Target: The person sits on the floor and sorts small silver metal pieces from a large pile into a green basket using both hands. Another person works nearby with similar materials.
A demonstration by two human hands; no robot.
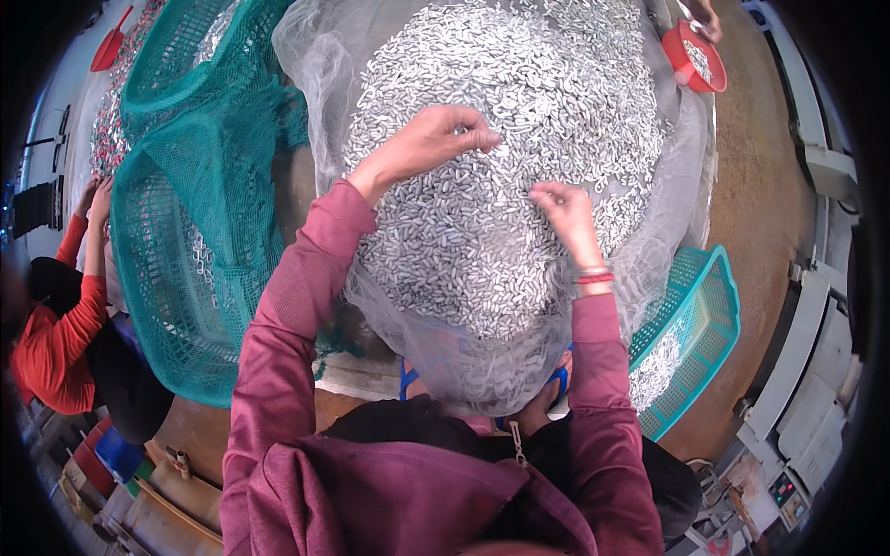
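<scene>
my left hand (436, 139) rests on the heap of small silvery metal pieces (519, 120), fingers curled loosely downward with the tips on the pieces; i cannot tell whether anything is pinched under them. my right hand (567, 215) sits lower on the same heap, thumb and fingertips drawn together as if nipping one or two pieces, though what lies between them is too small to make out.

the heap lies in a grey mesh sack (649, 269) spread open directly under both hands and reaching well beyond my fingertips on every side.

progress, as a judgement: the heap is large and looks mostly unsorted. beside my right wrist, a teal plastic basket (718, 306) holds only a shallow layer of like pieces, so little seems done and most is left.

beyond my left fingers, teal netting (185, 213) covers more pieces. past my right fingertips, another person's hand (706, 15) is at a red scoop (681, 57). far off my left elbow, a person in red sleeves (65, 324) works.
</scene>
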